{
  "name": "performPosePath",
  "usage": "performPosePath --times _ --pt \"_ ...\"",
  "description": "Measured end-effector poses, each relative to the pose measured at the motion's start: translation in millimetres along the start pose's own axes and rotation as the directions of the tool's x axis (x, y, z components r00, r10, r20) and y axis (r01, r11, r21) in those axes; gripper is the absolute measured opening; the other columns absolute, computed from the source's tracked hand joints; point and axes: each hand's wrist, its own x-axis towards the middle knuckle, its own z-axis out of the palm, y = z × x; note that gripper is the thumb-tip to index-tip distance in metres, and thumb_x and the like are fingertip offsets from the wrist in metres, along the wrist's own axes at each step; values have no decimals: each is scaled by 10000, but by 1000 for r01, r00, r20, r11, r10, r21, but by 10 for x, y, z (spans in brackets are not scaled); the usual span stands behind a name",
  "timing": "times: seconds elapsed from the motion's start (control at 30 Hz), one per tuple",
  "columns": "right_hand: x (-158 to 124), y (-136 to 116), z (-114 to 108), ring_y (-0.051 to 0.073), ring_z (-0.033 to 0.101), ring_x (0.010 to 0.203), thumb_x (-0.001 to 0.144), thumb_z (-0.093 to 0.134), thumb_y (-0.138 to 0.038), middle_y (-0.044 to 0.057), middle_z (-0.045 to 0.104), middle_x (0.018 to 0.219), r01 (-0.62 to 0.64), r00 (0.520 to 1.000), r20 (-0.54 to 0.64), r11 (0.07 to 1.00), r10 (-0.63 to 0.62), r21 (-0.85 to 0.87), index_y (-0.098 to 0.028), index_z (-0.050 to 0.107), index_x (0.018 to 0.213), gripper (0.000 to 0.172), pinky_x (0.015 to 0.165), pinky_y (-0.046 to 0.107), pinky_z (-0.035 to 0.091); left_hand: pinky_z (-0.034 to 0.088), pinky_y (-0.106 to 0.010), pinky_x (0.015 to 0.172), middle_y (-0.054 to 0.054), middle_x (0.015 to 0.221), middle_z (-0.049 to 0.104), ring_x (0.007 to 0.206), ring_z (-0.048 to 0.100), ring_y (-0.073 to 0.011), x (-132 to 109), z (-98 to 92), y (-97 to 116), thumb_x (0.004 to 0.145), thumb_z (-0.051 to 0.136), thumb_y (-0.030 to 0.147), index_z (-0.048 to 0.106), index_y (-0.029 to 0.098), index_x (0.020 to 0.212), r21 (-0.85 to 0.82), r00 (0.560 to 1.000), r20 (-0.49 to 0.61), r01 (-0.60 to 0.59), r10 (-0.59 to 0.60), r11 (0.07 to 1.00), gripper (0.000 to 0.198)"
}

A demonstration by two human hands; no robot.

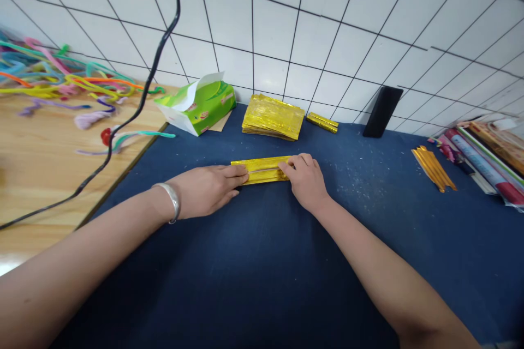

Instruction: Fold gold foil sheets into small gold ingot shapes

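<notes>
A folded strip of gold foil paper [262,169] lies flat on the dark blue cloth [262,262] in the middle. My left hand [208,190], with a silver bangle on its wrist, presses its fingertips on the strip's left end, fingers held together and flat. My right hand [305,177] rests on the strip's right end with its fingers curled over the paper's edge. Behind the strip sits a stack of gold foil sheets [273,116], and a small folded gold piece [322,122] lies to its right.
A green tissue pack [198,104] lies at the back left. Coloured pipe cleaners [61,84] are spread on the wooden table [41,174], crossed by a black cable [135,109]. A black phone [382,111] leans on the tiled wall. Folded gold strips [434,168] and books [487,161] are at right.
</notes>
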Motion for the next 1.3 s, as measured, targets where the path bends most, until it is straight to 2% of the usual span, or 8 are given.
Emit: performPosePath --times 0.17,0.37,0.63,0.73,0.9,1.03,1.17,1.3 --pt "-1 36 39 239 399 1023 931 392 -225 84 574 1031 13 1000 1 1000 -13 6 -261 590 1119 276 797 357 329 318 -352 1071 -102 1359 471 1224 470 -238 -9 79 149 917 361 447 505 164 1284 63 993 -44 110 -107 992 486" --pt "-18 55 56 226 407 1046 916 387 -164 70 602 1070 11 1000 -28 997 -9 77 -240 582 1136 303 834 365 343 374 -392 1032 -92 1327 509 1196 500 -233 -2 225 146 954 300 335 516 174 1275 138 985 -106 149 -135 979 419" --pt "-72 17 -14 212 423 1140 935 329 -169 43 591 1208 98 994 -61 987 -91 125 -223 559 1197 353 917 385 333 382 -370 1033 -57 1311 530 1165 530 -205 -62 177 -28 943 338 327 551 211 1234 139 984 -121 146 -129 979 378" --pt "-87 -69 -50 210 383 1236 952 327 -280 50 539 1298 197 980 -31 970 -195 141 -213 516 1256 364 990 399 300 383 -369 1033 -59 1314 527 1170 525 -204 -75 169 -59 944 331 320 554 205 1230 138 987 -114 131 -115 982 380" --pt "-86 -201 -60 207 283 1342 938 281 -482 65 408 1417 323 938 74 933 -338 160 -173 427 1341 528 1080 385 237 374 -373 1040 -83 1315 522 1182 515 -215 -71 140 -18 940 337 336 540 181 1247 122 987 -108 134 -121 984 399" --pt "-69 -218 -35 192 288 1348 929 274 -512 80 405 1417 307 930 148 933 -336 189 -170 395 1365 567 1098 373 235 360 -371 1050 -91 1339 497 1194 503 -227 -80 109 4 937 328 393 523 168 1264 150 989 -74 137 -127 979 442" --pt "-62 -220 -38 186 287 1350 933 296 -487 73 411 1413 287 933 162 936 -321 203 -190 397 1365 534 1096 377 246 341 -376 1060 -109 1352 479 1219 478 -234 -94 105 13 932 324 432 501 157 1286 144 990 -64 134 -126 980 482" --pt "-64 -225 -40 189 286 1350 932 299 -486 71 405 1417 282 935 163 938 -317 203 -190 394 1366 534 1093 385 251 319 -385 1069 -104 1383 442 1254 440 -237 -101 107 44 919 348 461 436 197 1341 99 991 -69 124 -117 987 505"
